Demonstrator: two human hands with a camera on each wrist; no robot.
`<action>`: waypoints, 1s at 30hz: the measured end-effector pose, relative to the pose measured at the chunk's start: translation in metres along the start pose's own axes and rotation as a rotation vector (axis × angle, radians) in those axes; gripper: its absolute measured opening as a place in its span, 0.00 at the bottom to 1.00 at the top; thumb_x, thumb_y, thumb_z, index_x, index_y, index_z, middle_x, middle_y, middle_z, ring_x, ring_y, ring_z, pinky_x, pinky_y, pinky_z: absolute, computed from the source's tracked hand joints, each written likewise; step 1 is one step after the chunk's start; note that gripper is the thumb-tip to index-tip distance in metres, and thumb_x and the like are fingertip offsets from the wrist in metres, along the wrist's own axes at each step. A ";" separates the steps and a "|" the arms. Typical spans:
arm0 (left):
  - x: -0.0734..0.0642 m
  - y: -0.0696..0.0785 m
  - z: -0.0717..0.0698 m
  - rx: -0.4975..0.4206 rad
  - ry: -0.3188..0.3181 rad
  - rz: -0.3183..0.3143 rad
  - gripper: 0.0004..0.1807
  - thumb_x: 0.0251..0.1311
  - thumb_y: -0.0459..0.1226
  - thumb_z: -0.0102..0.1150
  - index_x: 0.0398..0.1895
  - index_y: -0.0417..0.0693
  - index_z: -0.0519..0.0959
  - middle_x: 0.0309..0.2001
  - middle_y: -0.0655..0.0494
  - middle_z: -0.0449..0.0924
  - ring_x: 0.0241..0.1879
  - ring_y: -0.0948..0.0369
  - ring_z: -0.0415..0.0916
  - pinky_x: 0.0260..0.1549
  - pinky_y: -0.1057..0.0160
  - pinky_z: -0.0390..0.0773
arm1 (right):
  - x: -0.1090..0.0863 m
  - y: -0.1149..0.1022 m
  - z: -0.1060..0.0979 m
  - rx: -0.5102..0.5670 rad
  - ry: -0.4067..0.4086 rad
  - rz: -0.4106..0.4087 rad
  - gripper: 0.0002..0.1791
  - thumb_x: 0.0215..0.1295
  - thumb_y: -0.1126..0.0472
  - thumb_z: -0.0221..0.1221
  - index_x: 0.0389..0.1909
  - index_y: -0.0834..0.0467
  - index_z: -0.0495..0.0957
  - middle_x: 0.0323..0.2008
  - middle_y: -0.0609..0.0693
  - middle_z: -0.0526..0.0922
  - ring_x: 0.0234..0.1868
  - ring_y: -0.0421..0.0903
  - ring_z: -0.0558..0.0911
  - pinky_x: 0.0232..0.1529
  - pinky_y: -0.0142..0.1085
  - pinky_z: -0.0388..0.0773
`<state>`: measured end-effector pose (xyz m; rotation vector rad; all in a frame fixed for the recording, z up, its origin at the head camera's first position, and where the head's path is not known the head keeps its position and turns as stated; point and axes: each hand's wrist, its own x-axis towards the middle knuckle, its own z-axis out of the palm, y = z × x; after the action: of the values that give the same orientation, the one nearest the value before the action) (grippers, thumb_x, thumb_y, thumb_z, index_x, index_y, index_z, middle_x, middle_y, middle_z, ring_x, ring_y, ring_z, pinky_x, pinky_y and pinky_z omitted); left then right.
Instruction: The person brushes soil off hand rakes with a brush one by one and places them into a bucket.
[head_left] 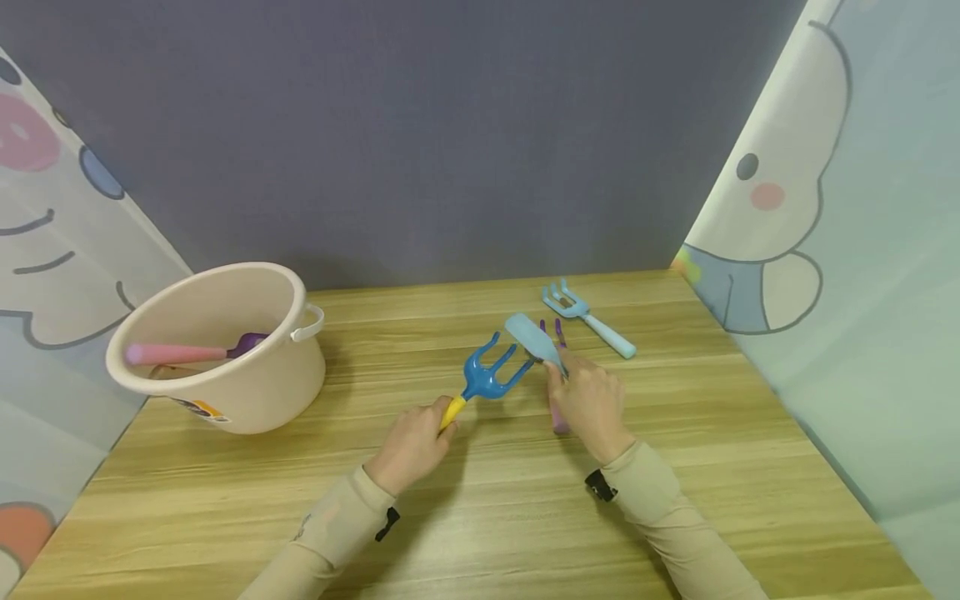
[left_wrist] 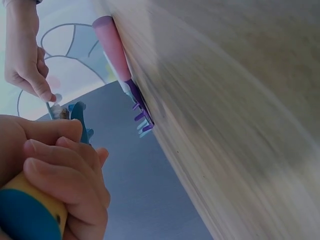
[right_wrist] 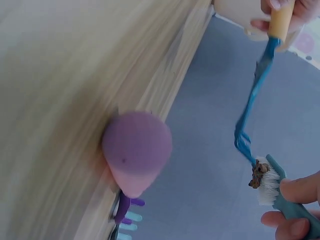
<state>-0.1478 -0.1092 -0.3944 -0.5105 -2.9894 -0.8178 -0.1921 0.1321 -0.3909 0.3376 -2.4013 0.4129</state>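
Note:
My left hand grips the yellow handle of a blue hand rake, its tines raised off the table and pointing right. In my right hand I hold a light blue brush by its handle, thumb and fingers curled on it. The right wrist view shows white bristles with a brown clump of dirt at a tip of the rake's tines. Below the right hand, a purple hand rake with a pink handle lies on the table, partly hidden by that hand.
A cream bucket stands at the left, a pink-handled tool with a purple head inside it. Behind my right hand lies a light blue hand rake. A dark grey panel rises at the wooden table's back edge; patterned cloth hangs on both sides.

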 end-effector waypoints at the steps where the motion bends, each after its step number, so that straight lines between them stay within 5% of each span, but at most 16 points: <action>1: 0.000 0.000 0.000 0.000 -0.004 0.000 0.11 0.59 0.35 0.55 0.44 0.39 0.73 0.14 0.59 0.63 0.09 0.68 0.58 0.06 0.75 0.58 | 0.000 0.001 0.000 -0.002 0.008 0.001 0.16 0.57 0.56 0.62 0.41 0.64 0.81 0.16 0.55 0.79 0.07 0.37 0.57 0.06 0.26 0.51; 14: -0.001 -0.003 0.000 -0.008 -0.003 -0.010 0.09 0.59 0.34 0.55 0.41 0.40 0.73 0.14 0.59 0.63 0.09 0.68 0.58 0.05 0.74 0.57 | 0.003 0.007 -0.003 0.019 -0.018 0.022 0.17 0.57 0.55 0.61 0.39 0.66 0.81 0.19 0.57 0.81 0.07 0.37 0.61 0.06 0.26 0.55; 25: -0.003 -0.004 -0.001 -0.024 -0.012 -0.035 0.13 0.60 0.35 0.55 0.46 0.40 0.72 0.14 0.59 0.63 0.09 0.68 0.58 0.06 0.75 0.58 | 0.006 0.015 -0.004 0.142 -0.174 0.214 0.19 0.61 0.52 0.57 0.39 0.65 0.80 0.09 0.47 0.67 0.09 0.40 0.60 0.08 0.31 0.57; 30: -0.002 -0.007 -0.006 -0.153 -0.012 -0.098 0.15 0.62 0.35 0.52 0.51 0.39 0.71 0.15 0.58 0.64 0.10 0.66 0.59 0.07 0.73 0.59 | 0.008 0.017 -0.006 0.205 -0.254 0.280 0.20 0.62 0.51 0.56 0.42 0.65 0.79 0.09 0.47 0.66 0.10 0.39 0.60 0.10 0.32 0.58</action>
<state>-0.1490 -0.1184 -0.3930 -0.3747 -2.9984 -1.0615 -0.2000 0.1493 -0.3849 0.1490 -2.6710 0.7886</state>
